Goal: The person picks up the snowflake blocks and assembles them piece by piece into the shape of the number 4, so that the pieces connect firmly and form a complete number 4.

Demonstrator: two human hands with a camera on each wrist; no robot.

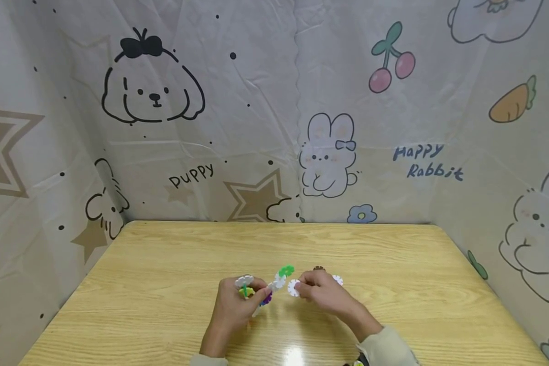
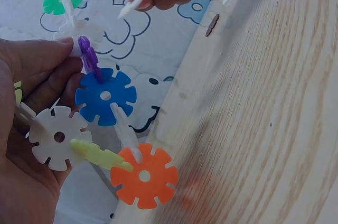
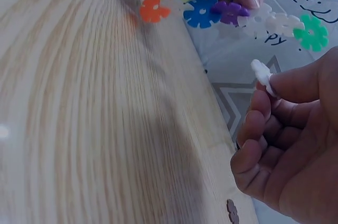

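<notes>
My left hand [image 1: 233, 307] grips a linked chain of notched plastic snowflake discs. In the left wrist view, an orange disc [image 2: 144, 192], a blue disc [image 2: 95, 97], a purple disc [image 2: 91, 57] and a white disc [image 2: 46, 139] show around the fingers, joined at their slots. A green disc [image 1: 286, 271] ends the branch that points towards the right hand. My right hand [image 1: 327, 297] pinches a single white disc [image 1: 293, 288] between thumb and fingertips, a small gap from the chain. Part of the chain is hidden behind the left hand's fingers.
Beyond the right hand, a loose brown disc [image 1: 318, 268] and another white disc [image 1: 338, 280] lie on the wooden table [image 1: 164, 264]. A patterned cloth [image 1: 251, 127] hangs behind the table and along its sides.
</notes>
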